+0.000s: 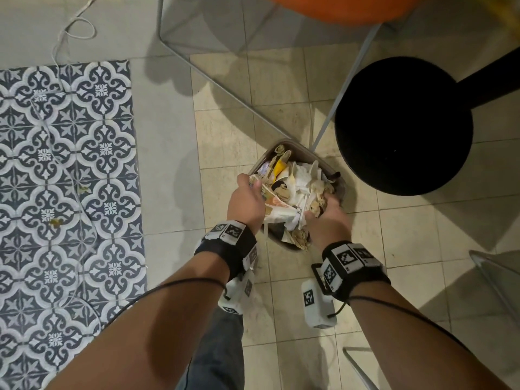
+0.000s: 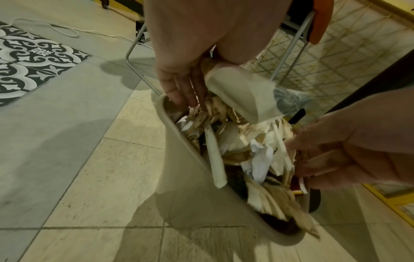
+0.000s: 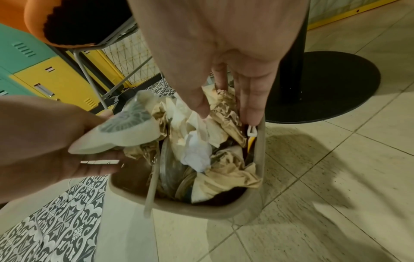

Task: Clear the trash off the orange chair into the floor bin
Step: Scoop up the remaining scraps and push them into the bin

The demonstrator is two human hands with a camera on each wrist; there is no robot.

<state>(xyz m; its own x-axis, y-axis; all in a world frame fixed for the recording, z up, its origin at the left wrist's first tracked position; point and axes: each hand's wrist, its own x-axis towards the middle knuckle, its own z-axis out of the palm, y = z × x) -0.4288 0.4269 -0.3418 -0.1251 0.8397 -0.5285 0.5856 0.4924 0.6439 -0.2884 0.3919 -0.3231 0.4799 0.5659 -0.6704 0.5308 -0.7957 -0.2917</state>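
The beige floor bin [image 1: 278, 142] stands on the tiles, heaped with crumpled brown paper, white napkins and wrappers. My left hand [image 1: 249, 192] is at the bin's left rim and holds a squashed paper cup [image 2: 241, 92] with a dark print over the heap. That cup also shows in the right wrist view [image 3: 125, 131]. My right hand [image 3: 228, 115] has straight fingers [image 3: 253, 109] pushed down into the crumpled brown paper [image 3: 226, 113] at the bin's right side [image 1: 323, 212]. The orange chair [image 1: 337, 9] is just beyond the bin; its seat top is hidden.
A black round table base [image 1: 402, 125] sits right of the bin. Grey chair legs [image 1: 225, 91] slant down to the bin. Patterned tiles [image 1: 64, 178] and a white cable [image 1: 76, 23] lie to the left. Yellow and green lockers [image 3: 56, 79] stand behind.
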